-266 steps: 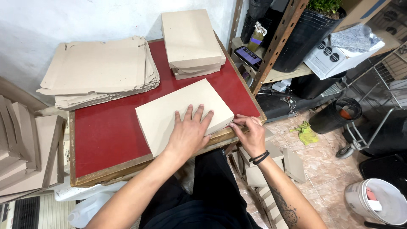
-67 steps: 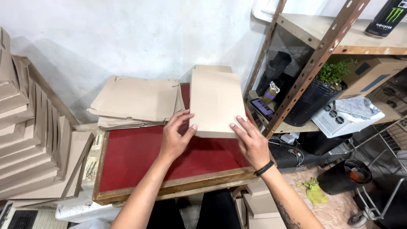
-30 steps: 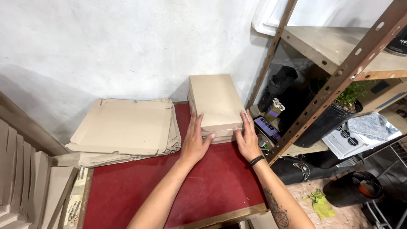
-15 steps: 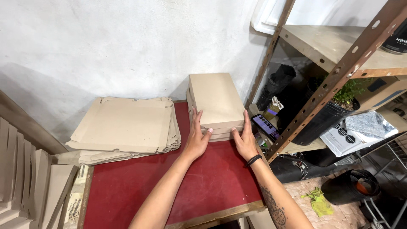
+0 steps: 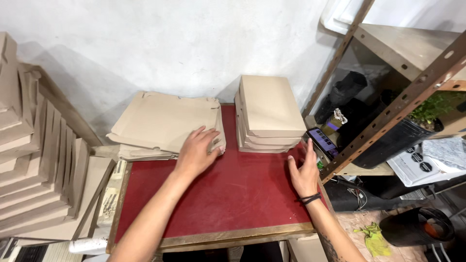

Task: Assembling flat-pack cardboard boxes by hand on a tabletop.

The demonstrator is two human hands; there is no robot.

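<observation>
Bare fingers of the left hand (image 5: 195,154) lay spread and flat, their tips resting on the near right corner of the pile of flat, unfolded tan cardboard blanks (image 5: 165,123), gripping nothing. Fingers of the right hand (image 5: 304,171) were loosely extended and slightly apart, empty, hovering at the right edge of the red-topped wooden table (image 5: 228,189), just clear of the stack of folded tan cardboard boxes (image 5: 268,112). That stack stood at the table's back right, beside the blanks and against the white wall (image 5: 160,43). Right of it stood a metal shelf rack (image 5: 403,102); more folded cardboard (image 5: 34,160) leaned at far left.
</observation>
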